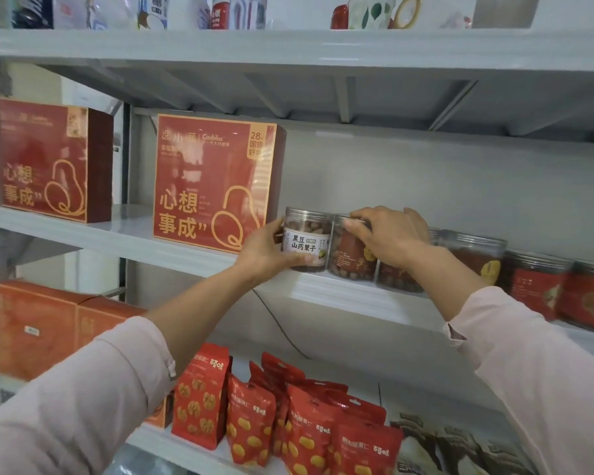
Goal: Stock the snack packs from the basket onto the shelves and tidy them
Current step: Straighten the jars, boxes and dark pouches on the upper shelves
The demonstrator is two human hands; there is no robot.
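clear plastic jar (pixel 307 240), probably light, stiff, slick: wall gripped by left hand (pixel 265 251); right hand (pixel 388 234) clasping red-label jar (pixel 352 259) at lid.

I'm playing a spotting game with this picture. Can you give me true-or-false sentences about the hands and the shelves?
The left hand holds the white-label jar. True.
The right hand holds a red bag. False: it grips the top of the red-label jar.
The big red box stands left of the jars. True.
The red snack bags are on the top shelf. False: they stand on the shelf below the jars.
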